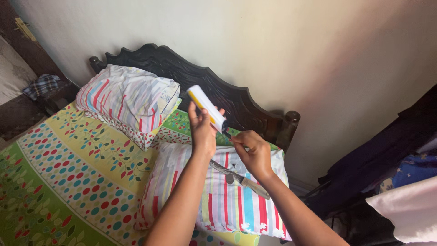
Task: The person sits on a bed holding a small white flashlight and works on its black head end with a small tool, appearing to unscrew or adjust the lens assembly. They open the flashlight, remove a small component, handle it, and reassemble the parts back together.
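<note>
**Roller held up over the pillows**

Roller, a white tube with a yellow stripe, is raised above the bed, tilted with its top toward 11 o'clock. The left hand is wrapped closed around its lower half from below. The right hand sits at 4 o'clock of the tube, fingers pinched shut at its dark lower end; what exactly they grip there is hard to tell. A knife lies on the striped pillow just beneath both wrists, blade toward 10 o'clock. A second pillow rests at 9 o'clock against the dark headboard. Open bedsheet spreads toward 8 o'clock; dark clothing crowds the 3 o'clock side.
</note>
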`<action>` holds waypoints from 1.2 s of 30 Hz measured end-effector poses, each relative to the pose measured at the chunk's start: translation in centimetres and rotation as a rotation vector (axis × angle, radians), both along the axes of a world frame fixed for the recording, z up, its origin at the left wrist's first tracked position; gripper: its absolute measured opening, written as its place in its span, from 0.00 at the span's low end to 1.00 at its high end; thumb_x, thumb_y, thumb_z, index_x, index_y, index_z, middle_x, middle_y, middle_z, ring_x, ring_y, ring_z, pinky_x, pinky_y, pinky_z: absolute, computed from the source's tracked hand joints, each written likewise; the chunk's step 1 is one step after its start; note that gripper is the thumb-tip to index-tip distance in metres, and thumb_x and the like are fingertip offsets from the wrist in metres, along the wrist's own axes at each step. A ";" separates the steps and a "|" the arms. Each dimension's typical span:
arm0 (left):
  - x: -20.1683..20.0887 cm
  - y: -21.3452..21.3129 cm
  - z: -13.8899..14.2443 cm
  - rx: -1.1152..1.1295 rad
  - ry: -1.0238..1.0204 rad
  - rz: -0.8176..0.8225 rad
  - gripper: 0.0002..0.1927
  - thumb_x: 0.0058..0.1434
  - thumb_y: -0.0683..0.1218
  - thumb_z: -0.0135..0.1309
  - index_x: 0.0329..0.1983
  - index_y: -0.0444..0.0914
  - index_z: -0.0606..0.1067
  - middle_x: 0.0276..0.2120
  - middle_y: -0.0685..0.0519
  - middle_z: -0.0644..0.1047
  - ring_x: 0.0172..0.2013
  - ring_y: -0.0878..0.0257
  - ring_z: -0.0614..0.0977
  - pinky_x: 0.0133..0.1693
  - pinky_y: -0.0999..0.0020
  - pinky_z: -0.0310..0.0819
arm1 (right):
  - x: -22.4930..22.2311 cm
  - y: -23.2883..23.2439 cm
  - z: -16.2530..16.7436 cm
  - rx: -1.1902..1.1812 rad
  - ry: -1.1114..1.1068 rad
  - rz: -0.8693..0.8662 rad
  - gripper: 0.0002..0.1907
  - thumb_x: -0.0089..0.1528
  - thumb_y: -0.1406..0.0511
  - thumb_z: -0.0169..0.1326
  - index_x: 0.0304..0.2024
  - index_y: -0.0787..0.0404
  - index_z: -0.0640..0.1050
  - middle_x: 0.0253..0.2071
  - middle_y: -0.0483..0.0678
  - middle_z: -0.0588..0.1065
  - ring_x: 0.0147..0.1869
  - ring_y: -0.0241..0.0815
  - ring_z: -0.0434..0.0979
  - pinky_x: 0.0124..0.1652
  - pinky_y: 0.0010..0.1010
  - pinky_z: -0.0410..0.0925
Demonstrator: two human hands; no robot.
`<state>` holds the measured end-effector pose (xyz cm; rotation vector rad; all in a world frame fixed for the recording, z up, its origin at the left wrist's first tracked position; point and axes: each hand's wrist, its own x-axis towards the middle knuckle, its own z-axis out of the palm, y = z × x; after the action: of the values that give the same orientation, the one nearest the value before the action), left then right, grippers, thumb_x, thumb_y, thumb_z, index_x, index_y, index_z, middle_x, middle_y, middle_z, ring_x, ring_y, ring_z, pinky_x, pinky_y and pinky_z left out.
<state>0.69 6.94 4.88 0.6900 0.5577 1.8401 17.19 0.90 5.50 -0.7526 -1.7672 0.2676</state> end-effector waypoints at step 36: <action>0.0 -1.2 1.0 -0.009 0.237 -0.030 0.33 0.70 0.47 0.52 0.76 0.50 0.57 0.52 0.51 0.77 0.50 0.56 0.83 0.47 0.60 0.78 | -0.4 -0.1 1.1 -0.220 0.091 -0.073 0.07 0.57 0.74 0.63 0.38 0.64 0.84 0.38 0.48 0.81 0.40 0.38 0.84 0.40 0.27 0.75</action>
<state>0.69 5.76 5.91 0.9128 0.7053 1.7380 16.75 0.81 6.59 -0.9451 -1.6369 0.4454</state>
